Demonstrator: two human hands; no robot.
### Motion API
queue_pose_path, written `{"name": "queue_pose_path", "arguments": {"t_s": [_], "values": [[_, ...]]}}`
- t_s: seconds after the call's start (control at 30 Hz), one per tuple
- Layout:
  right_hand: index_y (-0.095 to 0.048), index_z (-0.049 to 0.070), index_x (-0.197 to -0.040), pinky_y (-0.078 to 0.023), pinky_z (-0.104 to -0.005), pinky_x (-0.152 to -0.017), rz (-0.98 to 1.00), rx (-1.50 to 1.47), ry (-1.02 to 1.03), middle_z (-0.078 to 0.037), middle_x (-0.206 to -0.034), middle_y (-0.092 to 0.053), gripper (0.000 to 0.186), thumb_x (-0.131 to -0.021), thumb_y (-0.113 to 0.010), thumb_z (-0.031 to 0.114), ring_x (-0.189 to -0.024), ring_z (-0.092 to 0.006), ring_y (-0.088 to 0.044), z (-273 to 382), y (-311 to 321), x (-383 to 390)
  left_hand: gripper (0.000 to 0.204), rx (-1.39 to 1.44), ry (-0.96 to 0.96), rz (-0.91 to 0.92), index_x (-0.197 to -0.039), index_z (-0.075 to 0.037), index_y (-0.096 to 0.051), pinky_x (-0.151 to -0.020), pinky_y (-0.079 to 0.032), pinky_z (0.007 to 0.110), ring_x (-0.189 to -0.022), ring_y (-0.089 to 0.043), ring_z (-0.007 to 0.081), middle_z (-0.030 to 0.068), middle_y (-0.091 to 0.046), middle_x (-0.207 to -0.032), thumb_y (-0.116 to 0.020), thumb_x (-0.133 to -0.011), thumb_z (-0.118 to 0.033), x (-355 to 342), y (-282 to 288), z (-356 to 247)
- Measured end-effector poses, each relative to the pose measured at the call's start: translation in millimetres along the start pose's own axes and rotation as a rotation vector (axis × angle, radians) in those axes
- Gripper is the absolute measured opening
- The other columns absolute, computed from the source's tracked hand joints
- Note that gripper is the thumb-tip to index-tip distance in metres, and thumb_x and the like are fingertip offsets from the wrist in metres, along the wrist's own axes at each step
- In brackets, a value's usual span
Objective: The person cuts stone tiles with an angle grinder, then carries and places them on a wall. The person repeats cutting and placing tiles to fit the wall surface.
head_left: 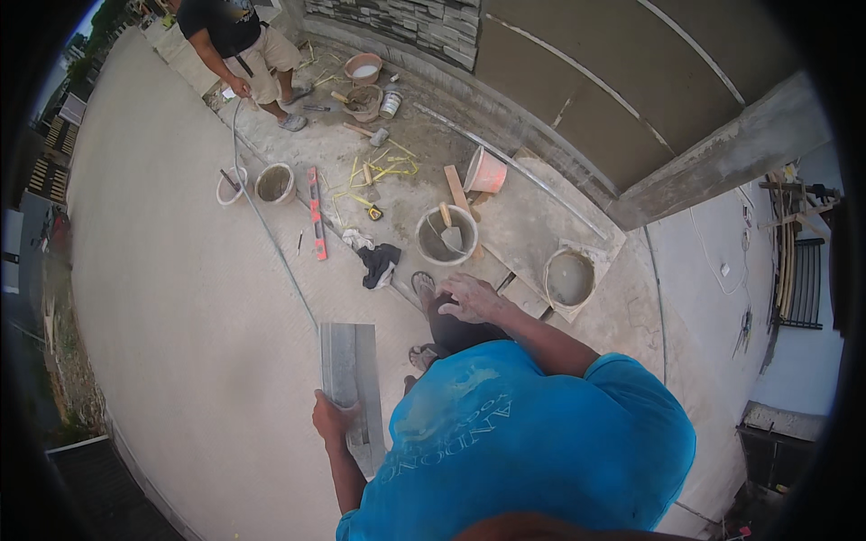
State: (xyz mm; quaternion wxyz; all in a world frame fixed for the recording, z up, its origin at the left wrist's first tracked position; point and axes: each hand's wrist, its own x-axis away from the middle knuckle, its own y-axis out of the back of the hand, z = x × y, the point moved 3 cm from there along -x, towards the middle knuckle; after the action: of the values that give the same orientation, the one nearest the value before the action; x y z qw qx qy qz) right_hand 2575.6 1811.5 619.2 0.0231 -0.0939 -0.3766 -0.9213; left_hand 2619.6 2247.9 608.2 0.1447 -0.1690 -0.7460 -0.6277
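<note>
My left hand [332,420] grips the near end of a long grey stone tile [347,379], which points away from me over the pale concrete floor. My right hand [473,298] rests flat on my raised knee [451,332] in dark trousers, fingers spread and holding nothing. My sandalled foot [423,286] is just beyond that knee. My blue shirt fills the lower middle of the view.
Ahead stand a bucket with a trowel [446,236], a bucket of grey mortar [569,278] and a tipped orange bucket [487,171]. A black cloth [379,263], a red level [316,215] and a hose [271,234] lie on the floor. Another person [236,41] bends at the far wall.
</note>
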Motion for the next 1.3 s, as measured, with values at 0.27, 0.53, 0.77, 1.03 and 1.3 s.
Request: {"name": "queue_pose_path", "arguments": {"t_s": [0.27, 0.53, 0.77, 1.03, 1.3], "values": [[-0.047, 0.009, -0.144, -0.040, -0.0500, -0.107, -0.221, 0.232, 0.191, -0.017, -0.133, -0.049, 0.081, -0.077, -0.083, 0.036, -0.128, -0.0368, -0.047, 46, 74, -196, 0.082, -0.195, -0.332, 0.050, -0.104, -0.001, -0.051, -0.074, -0.056, 0.048, -0.083, -0.072, 0.0413, 0.0227, -0.071, -0.091, -0.092, -0.052, -0.048, -212, 105, -152], [-0.047, 0.006, -0.144, -0.039, -0.0486, -0.107, -0.035, 0.552, 0.637, -0.018, -0.134, -0.053, 0.089, -0.070, -0.087, 0.035, -0.132, -0.0358, -0.046, 73, 139, -352, 0.078, -0.274, -0.779, 0.086, -0.107, -0.002, -0.050, -0.073, -0.055, 0.049, -0.083, -0.071, 0.0403, 0.0207, -0.071, -0.096, -0.089, -0.060, -0.050, -347, 190, -292], [-0.053, 0.006, -0.133, -0.053, -0.0494, -0.085, 0.313, 0.440, 0.195, -0.018, -0.116, -0.066, 0.072, -0.073, -0.082, 0.034, -0.106, -0.0351, -0.067, 33, 203, -435, 0.072, -0.334, -1.077, 0.135, -0.111, -0.003, -0.049, -0.072, -0.055, 0.051, -0.085, -0.071, 0.0409, 0.0194, -0.070, -0.095, -0.087, -0.066, -0.046, -444, 234, -386], [-0.048, 0.012, -0.144, -0.046, -0.0519, -0.096, -0.064, 0.545, -0.117, -0.015, -0.129, -0.054, 0.082, -0.074, -0.082, 0.039, -0.124, -0.0301, -0.051, 31, 233, -495, 0.066, -0.401, -1.472, 0.229, -0.105, -0.003, -0.046, -0.071, -0.053, 0.052, -0.089, -0.070, 0.0375, 0.0175, -0.067, -0.099, -0.087, -0.064, -0.037, -583, 268, -486], [-0.022, 0.018, -0.161, -0.037, -0.0493, -0.104, -0.031, 0.545, -0.286, -0.015, -0.131, -0.050, 0.107, -0.075, -0.083, 0.037, -0.125, -0.0306, -0.048, 20, 235, -556, 0.081, -0.533, -1.602, 0.573, -0.119, -0.003, -0.047, -0.077, -0.051, 0.049, -0.091, -0.068, 0.0408, 0.0193, -0.070, -0.089, -0.093, -0.060, -0.033, -672, 285, -551]]}}
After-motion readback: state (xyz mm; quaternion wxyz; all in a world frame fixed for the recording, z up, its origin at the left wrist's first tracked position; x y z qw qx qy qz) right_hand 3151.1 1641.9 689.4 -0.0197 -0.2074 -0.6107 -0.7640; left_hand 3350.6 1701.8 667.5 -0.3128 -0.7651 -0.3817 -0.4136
